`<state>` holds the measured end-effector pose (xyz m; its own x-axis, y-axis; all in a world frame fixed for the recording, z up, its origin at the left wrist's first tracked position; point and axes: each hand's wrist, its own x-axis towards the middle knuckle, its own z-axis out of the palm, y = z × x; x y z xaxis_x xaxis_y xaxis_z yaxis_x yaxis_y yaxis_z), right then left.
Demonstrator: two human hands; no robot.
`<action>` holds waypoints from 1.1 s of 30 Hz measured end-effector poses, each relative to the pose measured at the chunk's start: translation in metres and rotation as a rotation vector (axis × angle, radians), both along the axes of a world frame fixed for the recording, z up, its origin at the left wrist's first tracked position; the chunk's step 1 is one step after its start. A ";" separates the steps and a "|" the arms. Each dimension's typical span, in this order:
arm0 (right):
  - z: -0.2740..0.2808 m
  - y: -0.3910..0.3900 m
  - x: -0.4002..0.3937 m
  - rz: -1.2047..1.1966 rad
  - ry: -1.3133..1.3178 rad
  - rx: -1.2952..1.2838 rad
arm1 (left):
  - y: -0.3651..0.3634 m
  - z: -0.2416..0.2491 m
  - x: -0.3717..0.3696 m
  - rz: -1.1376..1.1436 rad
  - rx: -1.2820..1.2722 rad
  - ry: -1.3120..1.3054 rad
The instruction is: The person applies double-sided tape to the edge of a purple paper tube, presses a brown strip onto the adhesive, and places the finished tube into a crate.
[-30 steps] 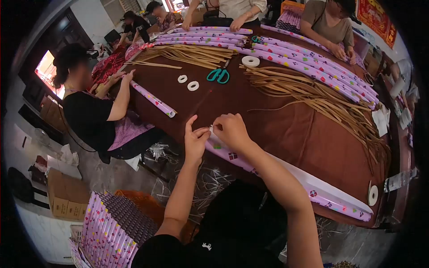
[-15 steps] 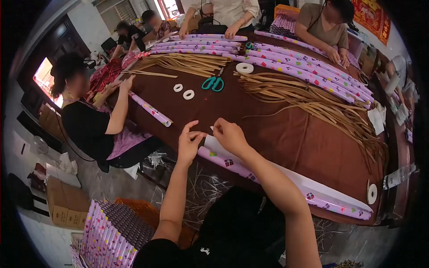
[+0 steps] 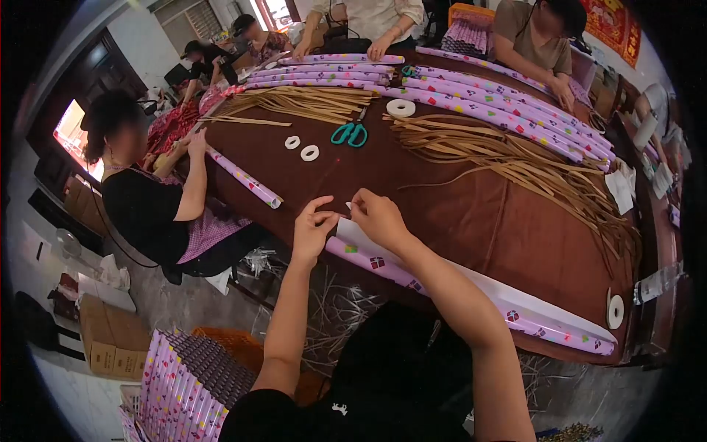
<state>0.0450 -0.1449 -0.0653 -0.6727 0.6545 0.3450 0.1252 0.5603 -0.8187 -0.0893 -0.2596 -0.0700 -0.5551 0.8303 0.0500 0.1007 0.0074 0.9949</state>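
A long sheet of purple patterned wrapping paper (image 3: 460,295), white on its inner side, lies partly rolled along the near table edge. At its left end my left hand (image 3: 315,228) is closed, thumb and fingertips pinched together at the paper's upper corner. Just to the right, my right hand (image 3: 377,219) is also closed, with a small white strip (image 3: 349,206) sticking out from its fingertips. My right forearm crosses over the sheet and hides part of it.
On the brown tablecloth (image 3: 294,166) lie teal-handled scissors (image 3: 349,135), white tape rolls (image 3: 309,153), bundled tan strips (image 3: 479,151) and purple wrapped rolls (image 3: 501,110). A co-worker (image 3: 143,191) at left handles another roll (image 3: 243,177). Finished rolls (image 3: 180,383) are stacked below left.
Both hands stay almost in place at the paper's corner, shifting slightly. The co-worker's hands at left have drawn back a little. The view has tilted slightly.
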 end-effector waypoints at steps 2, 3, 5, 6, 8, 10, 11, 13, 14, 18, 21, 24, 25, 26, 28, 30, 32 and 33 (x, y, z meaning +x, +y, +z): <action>-0.001 0.000 0.000 0.005 -0.005 -0.001 | -0.001 0.002 0.002 -0.002 0.021 -0.055; -0.001 0.000 0.000 0.009 0.004 -0.008 | -0.001 0.002 0.002 -0.003 0.021 -0.054; -0.002 0.000 -0.001 0.010 0.017 -0.018 | 0.000 0.002 0.000 0.005 0.002 -0.022; -0.002 0.001 -0.001 0.008 0.015 -0.014 | 0.000 0.001 -0.002 0.000 0.002 -0.020; 0.000 0.001 0.000 0.003 0.011 -0.012 | 0.001 -0.001 -0.003 -0.028 0.035 -0.055; 0.001 0.001 0.001 -0.004 -0.032 0.023 | 0.002 -0.003 -0.001 -0.003 0.044 -0.041; 0.001 0.001 0.001 -0.006 -0.031 0.022 | 0.002 -0.003 0.000 0.027 0.053 -0.028; 0.000 0.001 0.000 -0.014 -0.019 0.049 | 0.002 -0.006 -0.002 0.018 0.003 0.040; 0.000 0.001 0.000 -0.014 -0.018 0.049 | 0.003 -0.008 -0.003 0.010 -0.047 0.108; -0.001 0.002 0.000 0.000 -0.011 0.007 | 0.003 -0.010 -0.006 0.003 -0.009 0.036; 0.000 0.001 0.000 0.006 -0.009 -0.009 | 0.002 -0.008 -0.005 0.009 -0.008 0.004; 0.000 0.002 0.001 0.000 -0.018 0.011 | 0.002 -0.006 -0.003 0.002 -0.011 0.008; 0.001 0.002 0.001 -0.005 -0.026 0.027 | 0.001 -0.002 0.000 0.018 0.011 -0.021; 0.002 0.001 0.001 -0.005 -0.027 0.027 | 0.001 0.000 0.001 0.034 0.033 -0.050; 0.003 0.000 0.002 -0.009 -0.046 0.010 | 0.003 -0.007 -0.001 0.023 0.031 -0.005; 0.002 0.001 0.001 -0.006 -0.040 0.010 | 0.003 -0.013 -0.005 0.013 0.029 0.040; 0.001 0.001 0.001 -0.005 -0.035 0.009 | 0.003 -0.014 -0.005 -0.010 -0.028 0.090; 0.001 0.001 0.001 -0.004 -0.034 0.012 | 0.003 -0.014 -0.005 -0.010 -0.028 0.090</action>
